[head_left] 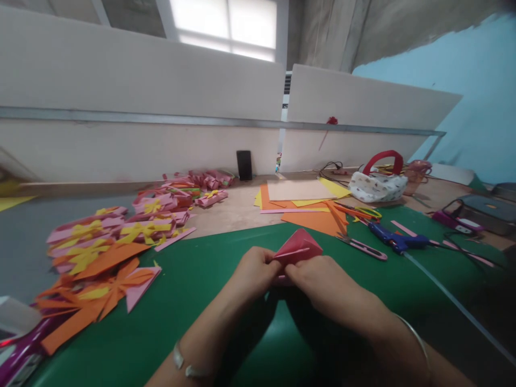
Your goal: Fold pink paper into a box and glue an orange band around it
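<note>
A folded sheet of pink paper [300,242] is held between both hands over the green table cover. My left hand [258,269] pinches its left side, fingers closed. On the right side, my right hand [318,277] grips the lower edge, with the thumb and fingers pressed together. A folded flap stands up across the paper's middle, and its peak points away from me. My fingers hide the lower part of the paper.
Pink, yellow and orange paper pieces [116,236] are heaped at left. Coloured sheets [310,220] lie ahead. A utility knife [365,249], scissors [363,211] and a blue glue gun [397,239] with its cord are at right. A phone [244,165] leans on the white partition; a cloth bag [379,185] stands behind.
</note>
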The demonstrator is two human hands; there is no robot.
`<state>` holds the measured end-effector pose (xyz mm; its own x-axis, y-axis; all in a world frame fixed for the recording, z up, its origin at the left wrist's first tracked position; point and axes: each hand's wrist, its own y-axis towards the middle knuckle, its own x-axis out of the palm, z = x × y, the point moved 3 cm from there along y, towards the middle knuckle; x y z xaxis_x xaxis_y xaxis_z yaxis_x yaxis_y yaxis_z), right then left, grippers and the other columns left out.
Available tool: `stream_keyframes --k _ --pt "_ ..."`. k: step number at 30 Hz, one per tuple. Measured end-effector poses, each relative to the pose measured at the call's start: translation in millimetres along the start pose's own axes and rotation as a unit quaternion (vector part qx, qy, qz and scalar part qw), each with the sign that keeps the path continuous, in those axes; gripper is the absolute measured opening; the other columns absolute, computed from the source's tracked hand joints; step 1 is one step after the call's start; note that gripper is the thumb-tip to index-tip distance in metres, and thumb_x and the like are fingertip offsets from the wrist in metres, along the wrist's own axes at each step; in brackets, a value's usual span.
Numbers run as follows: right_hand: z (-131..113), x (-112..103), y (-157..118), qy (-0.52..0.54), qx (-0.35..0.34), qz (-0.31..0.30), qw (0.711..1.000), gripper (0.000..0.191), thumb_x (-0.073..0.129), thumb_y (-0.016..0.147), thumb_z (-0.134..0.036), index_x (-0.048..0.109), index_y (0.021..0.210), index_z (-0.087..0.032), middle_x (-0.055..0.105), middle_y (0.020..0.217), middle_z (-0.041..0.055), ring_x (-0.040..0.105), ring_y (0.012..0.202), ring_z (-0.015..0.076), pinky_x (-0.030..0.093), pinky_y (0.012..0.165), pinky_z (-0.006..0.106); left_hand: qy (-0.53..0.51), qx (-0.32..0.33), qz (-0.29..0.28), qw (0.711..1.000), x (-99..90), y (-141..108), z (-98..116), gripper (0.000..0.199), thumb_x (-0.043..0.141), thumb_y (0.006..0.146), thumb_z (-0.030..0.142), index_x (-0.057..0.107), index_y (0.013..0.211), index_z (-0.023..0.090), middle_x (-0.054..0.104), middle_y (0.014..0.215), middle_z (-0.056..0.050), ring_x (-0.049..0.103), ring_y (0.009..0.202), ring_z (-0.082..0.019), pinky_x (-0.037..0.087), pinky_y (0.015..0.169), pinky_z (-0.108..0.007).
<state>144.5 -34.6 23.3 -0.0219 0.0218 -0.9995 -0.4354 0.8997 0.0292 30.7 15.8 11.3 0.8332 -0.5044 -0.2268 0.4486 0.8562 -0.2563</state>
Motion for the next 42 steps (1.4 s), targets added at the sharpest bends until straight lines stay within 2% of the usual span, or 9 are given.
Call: stream_keyframes --k 15,21,24,27,29,31,33,38,42 --pt "-5.7 10.8 0.5 0.008 -0.009 0.069 0.998 0.019 0.045 0.082 -0.005 0.061 0.082 -0.014 0.069 0.08 0.0064 0.062 0.069 0.0186 0.038 0.055 0.027 0.063 0.014 0.013 0.998 -2.7 5.3 -4.8 0.019 0.045 0.063 0.01 0.054 0.048 0.015 0.051 0.048 0.001 0.041 0.047 -0.01 0.03 0.048 -0.022" --pt "-9.0 16.2 -12.3 -0.083 -0.024 0.18 0.98 0.021 0.044 0.08 -0.002 0.06 0.075 -0.014 0.063 0.07 0.0076 0.056 0.061 0.0202 0.038 0.054 0.031 0.089 0.023 0.028 0.995 -4.0 4.3 -4.1 0.017 0.048 0.064 0.014 0.058 0.05 0.014 0.047 0.048 0.002 0.037 0.048 -0.01 0.028 0.048 -0.021" --pt "-7.7 13.3 -19.3 -0.043 -0.047 0.214 0.975 0.021 0.043 0.083 -0.004 0.061 0.077 -0.014 0.063 0.07 0.0075 0.056 0.063 0.0194 0.042 0.057 0.032 0.086 0.025 0.018 0.996 -3.9 4.3 -4.5 0.017 0.048 0.065 0.015 0.06 0.053 0.013 0.05 0.052 0.001 0.039 0.051 -0.01 0.028 0.049 -0.021" --pt "7.5 0.8 -31.1 0.059 -0.024 0.338 0.939 0.015 0.047 0.087 -0.013 0.061 0.093 -0.015 0.065 0.089 0.0086 0.058 0.086 0.02 0.046 0.077 0.034 0.114 0.038 0.021 0.992 -4.7 4.8 -4.4 0.018 0.045 0.064 0.014 0.059 0.053 0.014 0.048 0.052 0.001 0.037 0.05 -0.01 0.027 0.048 -0.021" --pt "26.6 -2.4 -36.7 0.123 0.053 0.379 0.916 0.03 0.059 0.082 -0.022 0.055 0.111 -0.016 0.061 0.107 0.011 0.054 0.103 0.0232 0.044 0.087 0.038 0.126 0.04 0.022 0.991 -5.3 4.8 -4.7 0.019 0.045 0.065 0.015 0.059 0.052 0.014 0.048 0.051 0.001 0.037 0.049 -0.01 0.026 0.047 -0.022" --pt "45.2 3.3 -35.8 0.214 0.128 0.336 0.908 0.065 0.071 0.07 -0.031 0.044 0.127 -0.017 0.056 0.12 0.0128 0.051 0.11 0.0265 0.045 0.089 0.041 0.128 0.038 0.022 0.991 -6.1 4.6 -5.0 0.02 0.045 0.066 0.017 0.06 0.053 0.013 0.048 0.05 0.001 0.037 0.049 -0.01 0.026 0.047 -0.022" --pt "57.3 13.7 -30.2 0.334 0.175 0.267 0.887 0.077 0.074 0.064 -0.032 0.04 0.131 -0.018 0.057 0.119 0.0123 0.055 0.105 0.0261 0.048 0.084 0.039 0.116 0.037 0.015 0.992 -7.0 4.1 -5.1 0.02 0.046 0.067 0.018 0.063 0.057 0.012 0.05 0.053 0.0 0.039 0.051 -0.011 0.027 0.048 -0.022" --pt "58.4 27.9 -15.1 0.555 0.205 0.198 0.781 0.039 0.066 0.07 -0.027 0.056 0.107 -0.016 0.066 0.099 0.0086 0.062 0.089 0.0206 0.05 0.076 0.032 0.027 0.045 -0.039 0.998 -6.8 3.5 -3.8 0.032 0.056 0.07 0.035 0.068 0.082 0.008 0.061 0.066 -0.004 0.045 0.058 -0.012 0.034 0.056 -0.022" --pt "49.4 29.2 -11.7 0.628 0.189 0.179 0.734 0.023 0.059 0.075 -0.028 0.058 0.096 -0.017 0.066 0.09 0.0048 0.062 0.081 0.0173 0.049 0.07 0.029 0.026 0.045 -0.048 0.998 -5.6 4.2 -5.3 0.031 0.058 0.069 0.036 0.067 0.077 0.008 0.058 0.064 -0.003 0.043 0.057 -0.011 0.032 0.055 -0.022"
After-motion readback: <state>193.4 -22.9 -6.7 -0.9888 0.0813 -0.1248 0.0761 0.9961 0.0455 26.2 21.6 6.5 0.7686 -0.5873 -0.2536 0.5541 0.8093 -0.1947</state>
